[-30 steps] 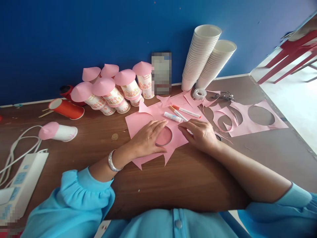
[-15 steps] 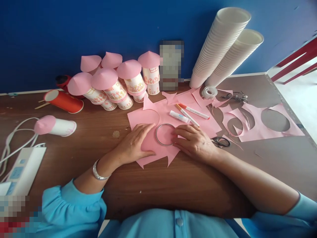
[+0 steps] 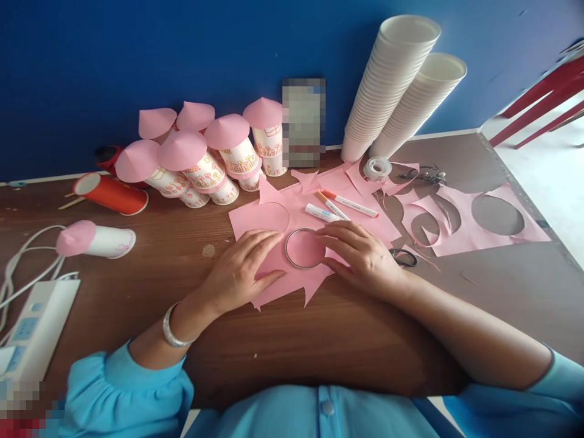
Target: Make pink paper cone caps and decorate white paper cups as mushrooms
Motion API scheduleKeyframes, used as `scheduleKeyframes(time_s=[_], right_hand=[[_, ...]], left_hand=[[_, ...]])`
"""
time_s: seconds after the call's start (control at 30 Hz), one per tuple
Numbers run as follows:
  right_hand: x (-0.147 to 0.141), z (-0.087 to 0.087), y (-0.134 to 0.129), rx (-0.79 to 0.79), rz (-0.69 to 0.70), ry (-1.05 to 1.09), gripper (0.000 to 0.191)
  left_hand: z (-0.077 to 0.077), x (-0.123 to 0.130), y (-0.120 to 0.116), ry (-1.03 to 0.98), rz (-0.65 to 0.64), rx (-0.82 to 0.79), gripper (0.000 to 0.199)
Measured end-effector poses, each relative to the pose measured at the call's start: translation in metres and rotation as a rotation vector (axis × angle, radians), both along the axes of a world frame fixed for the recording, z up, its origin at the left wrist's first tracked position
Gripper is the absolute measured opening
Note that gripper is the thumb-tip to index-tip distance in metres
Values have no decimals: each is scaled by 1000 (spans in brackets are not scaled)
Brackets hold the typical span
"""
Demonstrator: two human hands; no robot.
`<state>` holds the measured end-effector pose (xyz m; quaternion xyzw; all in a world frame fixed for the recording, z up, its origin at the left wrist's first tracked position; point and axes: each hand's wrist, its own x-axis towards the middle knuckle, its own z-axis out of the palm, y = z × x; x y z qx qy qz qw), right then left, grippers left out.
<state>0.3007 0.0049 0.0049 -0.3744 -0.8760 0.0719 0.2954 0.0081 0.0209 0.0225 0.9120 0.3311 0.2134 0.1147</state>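
Observation:
A thin metal ring lies flat on a cut-up pink paper sheet. Left of the ring, my left hand rests on the paper, thumb and fingers spread, holding nothing. On the other side my right hand has its fingertips at the ring's right edge, the thumb apart from the fingers. Just above the ring, a white marker and two orange-and-white pens lie on the sheet.
Paper-cup towers with pink cone roofs stand by the wall. Tall cup stacks, tape, scissors and paper scraps are at the right. A red cup and power strip are at left.
The view has shifted slightly, moving the background leftward. My right hand's thumb and fingers have opened around the ring's right edge. My left hand is almost unchanged.

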Motion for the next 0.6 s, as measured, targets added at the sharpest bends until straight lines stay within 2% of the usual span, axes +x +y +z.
scheduleKeyframes(time_s=[0.07,0.17,0.27,0.4,0.6], right_hand=[[1,1,0,-73,-52,33,48],[2,2,0,-192,-78,47,65],[2,0,0,-256,-67,49,66],[1,-3,0,-269,-56,52,64],[1,-4,1,-279,-55,55,63]], left_hand=[[5,7,-1,-3,3,18,68],[9,21,-1,42,-11,-4,78],[11,35,1,92,-38,-17,77],[12,49,1,127,-59,7,56],[3,54,-1,154,-49,94,42]])
